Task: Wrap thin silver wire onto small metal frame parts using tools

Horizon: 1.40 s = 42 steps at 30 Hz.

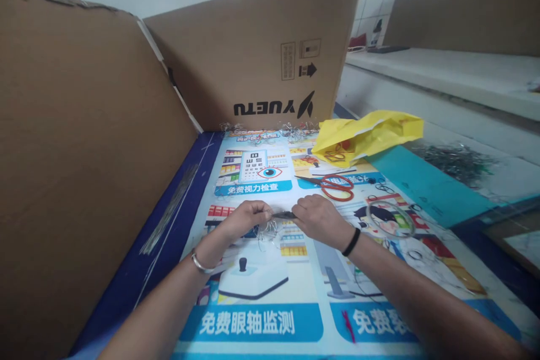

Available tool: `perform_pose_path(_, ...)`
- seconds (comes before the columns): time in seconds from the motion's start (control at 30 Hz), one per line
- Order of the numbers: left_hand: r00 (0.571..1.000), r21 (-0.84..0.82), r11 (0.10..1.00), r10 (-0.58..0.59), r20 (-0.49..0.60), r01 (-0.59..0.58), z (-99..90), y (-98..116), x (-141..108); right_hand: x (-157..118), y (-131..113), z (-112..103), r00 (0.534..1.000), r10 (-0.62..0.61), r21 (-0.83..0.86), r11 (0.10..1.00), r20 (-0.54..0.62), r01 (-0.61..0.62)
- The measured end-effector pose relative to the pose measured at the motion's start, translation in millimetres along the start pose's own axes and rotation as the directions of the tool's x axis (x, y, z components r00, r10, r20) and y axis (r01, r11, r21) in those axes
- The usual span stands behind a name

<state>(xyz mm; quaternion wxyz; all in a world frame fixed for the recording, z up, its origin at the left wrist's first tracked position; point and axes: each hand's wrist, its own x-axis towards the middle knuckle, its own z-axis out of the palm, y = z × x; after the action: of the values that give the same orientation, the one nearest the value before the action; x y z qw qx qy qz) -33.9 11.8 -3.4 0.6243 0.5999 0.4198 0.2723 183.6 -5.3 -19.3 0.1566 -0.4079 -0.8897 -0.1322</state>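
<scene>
Above the middle of the printed sheet, my left hand (250, 218) pinches thin silvery wire (269, 230), whose loose curls hang below the fingertips. My right hand (319, 220) is closed around a dark pointed tool (285, 215). Its tip points left and meets the wire at my left fingertips. The handle is hidden in the fist, so its exact kind does not show. Just beyond my right hand lie scissors with red handles (337, 188), blades pointing left. To the right rests a pale coil of wire (391, 219).
Cardboard panels (253, 62) stand at the back and left. A yellow bag (369, 134) lies behind the scissors. Bundled straight wires (169, 211) lie at left, tangled wire (458, 163) at right. A pink scrap (349, 326) sits near the front.
</scene>
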Motion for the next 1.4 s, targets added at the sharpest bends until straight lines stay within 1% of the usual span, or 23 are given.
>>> perform_pose_path(0.1,0.999,0.006,1.000,0.025,-0.041,-0.024,0.2,0,3,1,2,-3,0.999,0.027,-0.018,0.999,0.037,-0.027)
perform_pose_path(0.17,0.998,0.016,0.999,0.032,-0.058,-0.031,-1.6,2,4,2,6,-7,0.997,0.077,0.007,0.997,0.029,-0.078)
perform_pose_path(0.2,0.997,0.035,0.999,0.042,-0.067,-0.040,-3.3,3,5,3,9,-10,0.993,0.117,0.044,0.992,0.009,-0.117)
perform_pose_path(0.27,0.986,0.082,0.995,0.062,-0.157,-0.049,-8.2,5,5,4,16,-13,0.976,0.219,0.161,0.964,-0.018,-0.213)
perform_pose_path(0.3,0.979,0.087,0.995,0.070,-0.193,-0.054,-11.1,5,5,5,19,-14,0.960,0.278,0.233,0.935,-0.013,-0.268)
perform_pose_path(0.33,0.970,0.087,0.994,0.079,-0.228,-0.060,-13.8,5,4,6,23,-14,0.949,0.316,0.320,0.897,0.017,-0.305)
perform_pose_path(0.4,0.952,0.092,0.994,0.089,-0.291,-0.065,-18.0,3,1,7,29,-11,0.908,0.408,0.495,0.772,0.094,-0.399)
perform_pose_path(0.43,0.942,0.095,0.993,0.097,-0.321,-0.070,-18.9,2,-1,8,32,-8,0.883,0.450,0.590,0.680,0.133,-0.435)
perform_pose_path(0.47,0.929,0.095,0.992,0.107,-0.354,-0.078,-19.1,1,-4,8,35,-5,0.858,0.486,0.698,0.557,0.166,-0.450)
perform_pose_path(0.5,0.915,0.094,0.992,0.116,-0.388,-0.086,-18.5,-1,-6,8,37,-1,0.829,0.517,0.798,0.396,0.214,-0.454)
perform_pose_path(0.53,0.901,0.090,0.991,0.124,-0.415,-0.095,-17.2,-2,-9,8,39,2,0.820,0.519,0.828,0.332,0.241,-0.453)
perform_pose_path(0.6,0.877,0.082,0.990,0.138,-0.461,-0.112,-14.1,-5,-13,8,41,7,0.811,0.512,0.863,0.233,0.284,-0.449)
perform_pose_path(0.7,0.839,0.078,0.985,0.170,-0.517,-0.151,-11.4,-7,-19,8,39,10,0.807,0.488,0.892,0.112,0.334,-0.437)
perform_pose_path(0.8,0.807,0.071,0.978,0.204,-0.555,-0.199,-13.3,-6,-22,8,34,10,0.807,0.459,0.904,0.021,0.371,-0.428)
perform_pose_path(0.87,0.789,0.058,0.971,0.221,-0.573,-0.230,-16.6,-7,-26,8,31,10,0.797,0.451,0.896,-0.018,0.402,-0.443)
perform_pose_path(0.97,0.768,0.034,0.965,0.228,-0.598,-0.260,-24.9,-11,-31,8,30,9,0.767,0.442,0.868,-0.055,0.464,-0.493)
perform_pose_path(1.03,0.752,0.019,0.960,0.230,-0.618,-0.278,-32.5,-15,-35,8,31,8,0.748,0.433,0.846,-0.067,0.503,-0.530)
perform_pose_path(1.1,0.726,0.010,0.952,0.239,-0.645,-0.305,-40.3,-18,-38,8,32,7,0.735,0.420,0.826,-0.066,0.532,-0.560)
perform_pose_path(1.2,0.696,0.010,0.941,0.256,-0.671,-0.337,-47.9,-20,-37,8,30,7,0.705,0.453,0.803,-0.043,0.546,-0.594)
perform_pose_path(1.27,0.689,0.017,0.935,0.273,-0.671,-0.354,-48.0,-21,-33,8,26,9,0.681,0.509,0.793,-0.008,0.527,-0.609)
perform_pose_path(1.33,0.690,0.024,0.928,0.293,-0.661,-0.371,-44.5,-21,-26,9,22,11,0.661,0.567,0.785,0.042,0.491,-0.619)
perform_pose_path(1.4,0.707,0.028,0.924,0.311,-0.635,-0.382,-39.2,-22,-18,10,18,12,0.653,0.596,0.767,0.096,0.466,-0.635)
